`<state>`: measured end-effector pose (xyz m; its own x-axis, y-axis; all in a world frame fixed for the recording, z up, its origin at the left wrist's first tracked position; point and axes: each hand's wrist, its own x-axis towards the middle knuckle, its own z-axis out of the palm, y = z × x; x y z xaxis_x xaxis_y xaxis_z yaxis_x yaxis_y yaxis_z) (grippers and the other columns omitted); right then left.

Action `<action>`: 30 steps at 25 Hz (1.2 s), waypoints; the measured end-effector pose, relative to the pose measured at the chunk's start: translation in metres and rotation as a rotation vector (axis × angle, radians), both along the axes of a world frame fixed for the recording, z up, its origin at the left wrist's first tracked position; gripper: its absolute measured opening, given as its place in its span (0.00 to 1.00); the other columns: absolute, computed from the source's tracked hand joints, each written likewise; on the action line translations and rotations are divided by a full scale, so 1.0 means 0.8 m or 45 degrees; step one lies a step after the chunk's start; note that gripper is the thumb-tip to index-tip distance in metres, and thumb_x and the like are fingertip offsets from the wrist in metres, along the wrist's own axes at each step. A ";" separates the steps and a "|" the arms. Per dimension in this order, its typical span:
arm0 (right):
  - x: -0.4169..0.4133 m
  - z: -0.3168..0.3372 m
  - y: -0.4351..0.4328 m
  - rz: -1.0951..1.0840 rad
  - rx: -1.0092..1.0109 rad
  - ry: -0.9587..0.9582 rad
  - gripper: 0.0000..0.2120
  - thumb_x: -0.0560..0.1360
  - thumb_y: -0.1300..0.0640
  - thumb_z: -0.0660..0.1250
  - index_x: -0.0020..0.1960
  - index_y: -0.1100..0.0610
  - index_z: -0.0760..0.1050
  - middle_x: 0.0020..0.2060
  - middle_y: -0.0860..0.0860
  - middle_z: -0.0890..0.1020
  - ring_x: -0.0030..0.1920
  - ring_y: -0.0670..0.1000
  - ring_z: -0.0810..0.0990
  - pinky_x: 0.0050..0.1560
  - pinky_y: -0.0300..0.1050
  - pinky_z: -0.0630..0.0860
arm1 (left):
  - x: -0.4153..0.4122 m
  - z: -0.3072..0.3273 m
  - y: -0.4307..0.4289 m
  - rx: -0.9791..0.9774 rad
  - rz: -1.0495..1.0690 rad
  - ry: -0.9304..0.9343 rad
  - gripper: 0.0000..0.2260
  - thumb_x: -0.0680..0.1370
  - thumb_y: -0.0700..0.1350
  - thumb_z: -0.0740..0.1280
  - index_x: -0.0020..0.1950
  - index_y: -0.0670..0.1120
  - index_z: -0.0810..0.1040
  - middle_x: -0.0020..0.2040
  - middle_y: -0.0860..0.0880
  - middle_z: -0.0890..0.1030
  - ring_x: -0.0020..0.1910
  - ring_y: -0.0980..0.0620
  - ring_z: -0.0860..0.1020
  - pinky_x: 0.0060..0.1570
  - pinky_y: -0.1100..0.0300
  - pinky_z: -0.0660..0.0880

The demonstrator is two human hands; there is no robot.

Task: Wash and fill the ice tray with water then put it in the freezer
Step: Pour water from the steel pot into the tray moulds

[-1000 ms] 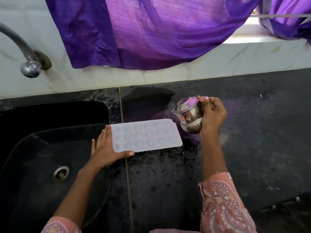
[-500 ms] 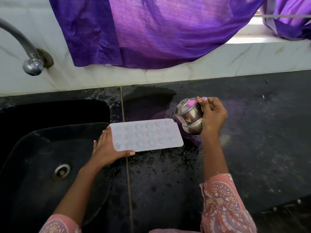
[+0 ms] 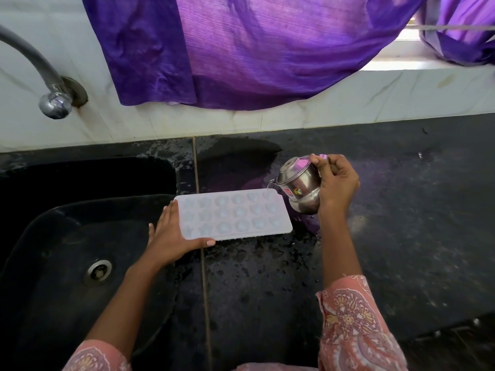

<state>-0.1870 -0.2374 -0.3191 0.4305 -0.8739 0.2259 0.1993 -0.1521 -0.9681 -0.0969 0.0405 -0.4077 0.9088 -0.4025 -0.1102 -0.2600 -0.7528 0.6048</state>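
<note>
The filling step looks well under way. The ice tray [image 3: 233, 215] lies flat on the wet bench [image 3: 401, 223], between the two grips, its left end jutting over the edge of the sink [image 3: 53, 236]. The left grip [image 3: 171, 236] is spread, with straight fingers against the tray's end and the thumb along its near edge, steadying it. The right grip [image 3: 337, 183] is curled round a small steel pot [image 3: 300, 183], tipped so that a thin stream runs from its lip into the tray's corner nearest that grip. Several cells glisten, but I cannot tell how many are full. Washing seems done, while the carry to the freezer remains, and no freezer shows here.

Beyond the left grip, a tap [image 3: 53, 103] juts from the wall. A purple cloth [image 3: 254, 49] hangs behind both grips, clear of the work. Nothing blocks the pour, though a full tray will spill easily.
</note>
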 end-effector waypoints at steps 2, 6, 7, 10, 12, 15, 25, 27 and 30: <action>0.000 0.000 0.000 -0.012 -0.016 0.014 0.10 0.67 0.59 0.75 0.32 0.49 0.76 0.30 0.43 0.80 0.33 0.41 0.76 0.38 0.37 0.75 | 0.000 -0.002 0.000 0.005 0.003 0.000 0.64 0.48 0.77 0.64 0.77 0.52 0.46 0.78 0.53 0.50 0.77 0.51 0.47 0.72 0.40 0.42; -0.003 0.000 0.000 -0.032 -0.013 0.029 0.09 0.67 0.58 0.75 0.33 0.48 0.76 0.31 0.44 0.80 0.34 0.43 0.77 0.39 0.38 0.76 | 0.001 -0.003 0.000 -0.001 0.006 0.004 0.64 0.48 0.77 0.65 0.77 0.52 0.47 0.78 0.53 0.51 0.77 0.51 0.47 0.72 0.40 0.43; -0.003 0.000 0.000 -0.034 -0.011 0.031 0.09 0.67 0.58 0.75 0.33 0.48 0.76 0.31 0.45 0.80 0.35 0.43 0.77 0.39 0.38 0.76 | 0.000 -0.002 0.000 -0.004 0.006 0.008 0.64 0.49 0.77 0.66 0.77 0.52 0.46 0.78 0.53 0.50 0.77 0.51 0.47 0.72 0.40 0.42; -0.003 -0.002 -0.001 -0.038 -0.012 0.035 0.10 0.67 0.58 0.75 0.33 0.48 0.76 0.32 0.47 0.81 0.36 0.45 0.77 0.39 0.38 0.75 | -0.001 0.001 -0.001 0.001 0.021 0.014 0.62 0.52 0.73 0.70 0.77 0.50 0.45 0.78 0.52 0.48 0.77 0.51 0.45 0.73 0.41 0.41; -0.003 -0.003 -0.001 -0.035 -0.014 0.039 0.10 0.67 0.58 0.75 0.33 0.48 0.76 0.32 0.47 0.81 0.36 0.45 0.77 0.40 0.38 0.75 | -0.002 0.001 -0.001 0.003 0.023 0.014 0.62 0.53 0.72 0.71 0.77 0.50 0.45 0.78 0.51 0.48 0.77 0.51 0.44 0.72 0.41 0.40; -0.003 -0.003 -0.001 -0.043 -0.018 0.045 0.10 0.67 0.58 0.75 0.33 0.48 0.76 0.32 0.46 0.81 0.37 0.46 0.78 0.40 0.39 0.76 | -0.001 0.000 -0.001 0.003 0.025 0.012 0.62 0.52 0.72 0.70 0.77 0.50 0.45 0.78 0.52 0.48 0.77 0.51 0.44 0.72 0.41 0.41; -0.003 -0.002 0.000 -0.068 -0.021 0.041 0.10 0.67 0.57 0.75 0.33 0.48 0.76 0.31 0.45 0.80 0.35 0.44 0.77 0.38 0.36 0.75 | -0.001 -0.001 -0.001 0.010 0.029 0.009 0.61 0.52 0.72 0.68 0.77 0.50 0.45 0.78 0.52 0.48 0.77 0.51 0.44 0.72 0.41 0.40; -0.003 -0.002 0.000 -0.069 -0.013 0.042 0.09 0.67 0.58 0.75 0.34 0.48 0.76 0.32 0.45 0.81 0.35 0.43 0.77 0.38 0.35 0.75 | -0.001 -0.001 -0.001 0.012 0.031 0.011 0.61 0.52 0.72 0.68 0.77 0.50 0.45 0.78 0.52 0.48 0.77 0.51 0.44 0.72 0.41 0.40; -0.003 -0.003 0.001 -0.064 0.005 0.039 0.09 0.67 0.58 0.75 0.34 0.48 0.77 0.32 0.45 0.81 0.36 0.43 0.78 0.39 0.35 0.75 | -0.002 0.001 -0.001 0.010 0.028 0.013 0.61 0.52 0.72 0.68 0.77 0.50 0.45 0.78 0.52 0.48 0.77 0.51 0.43 0.72 0.41 0.40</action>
